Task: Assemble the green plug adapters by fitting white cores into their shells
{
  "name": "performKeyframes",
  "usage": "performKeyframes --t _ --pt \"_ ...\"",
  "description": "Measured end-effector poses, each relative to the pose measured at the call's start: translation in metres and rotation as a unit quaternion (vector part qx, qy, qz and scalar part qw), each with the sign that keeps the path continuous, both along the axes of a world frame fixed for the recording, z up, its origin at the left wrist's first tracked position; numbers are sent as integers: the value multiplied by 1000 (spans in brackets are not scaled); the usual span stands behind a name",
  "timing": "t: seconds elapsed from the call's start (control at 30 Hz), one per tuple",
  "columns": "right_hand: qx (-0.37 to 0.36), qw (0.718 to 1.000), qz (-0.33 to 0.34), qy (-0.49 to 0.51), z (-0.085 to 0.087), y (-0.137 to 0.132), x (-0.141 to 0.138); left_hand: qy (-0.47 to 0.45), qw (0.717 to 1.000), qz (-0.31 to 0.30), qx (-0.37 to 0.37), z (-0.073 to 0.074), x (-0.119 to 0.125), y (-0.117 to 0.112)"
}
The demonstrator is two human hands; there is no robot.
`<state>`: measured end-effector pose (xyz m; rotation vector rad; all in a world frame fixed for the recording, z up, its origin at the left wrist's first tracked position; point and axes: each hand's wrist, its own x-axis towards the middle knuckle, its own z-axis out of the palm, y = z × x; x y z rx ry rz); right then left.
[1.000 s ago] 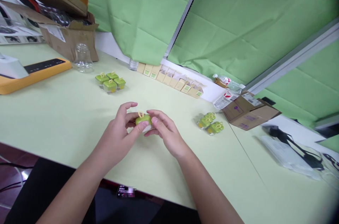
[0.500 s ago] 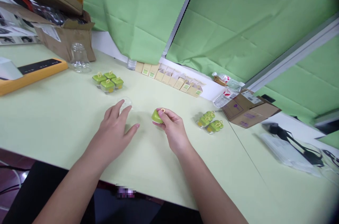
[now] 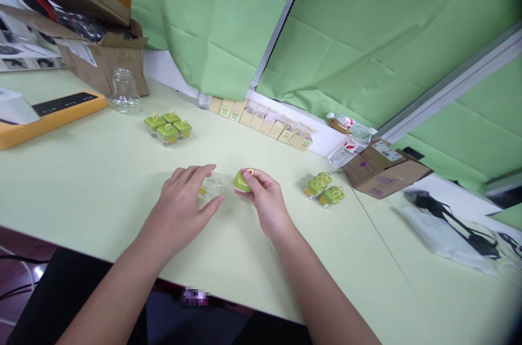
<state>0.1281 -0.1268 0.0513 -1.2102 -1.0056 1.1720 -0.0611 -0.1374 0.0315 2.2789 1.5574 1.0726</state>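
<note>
My right hand pinches a small green lid with a yellow loop just above the pale green table. My left hand holds a small clear plastic box between thumb and fingers, low on the table, a short gap left of the lid. A cluster of several green-lidded clear boxes stands further back on the left. Another group of green-lidded boxes lies to the right of my right hand.
A row of small tan cartons lines the back edge under the green curtain. A glass jar, cardboard boxes and a yellow device sit at the left. A flattened cardboard box, water bottles and plastic bags lie at the right.
One second ago both hands held the lidded box together. The lid has come off: my right hand keeps it, and my left hand moved left, then came back holding the clear box.
</note>
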Motion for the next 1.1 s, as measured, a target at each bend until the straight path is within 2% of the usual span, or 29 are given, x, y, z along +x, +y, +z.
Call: performKeyframes --t 0.1,0.27,0.47,0.6,0.7,1.1 --pt "21 1000 -2 -9 1 -1 -1 -9 1000 -14 -7 -3 -2 -1" --pt "103 991 13 -81 1 -4 -8 -29 993 -85 -82 -11 0 -1" --pt "160 972 53 -165 -3 -14 -18 -105 978 -114 -143 -3 9 -5" --pt "205 943 56 -256 -5 -20 -24 -129 976 -111 -138 -2 12 -6" --pt "209 930 69 -293 -7 -22 -25 -136 976 -98 -137 -5 12 -5" --pt "209 932 91 -282 4 -22 -13 -136 973 -120 -146 -5 9 -3"
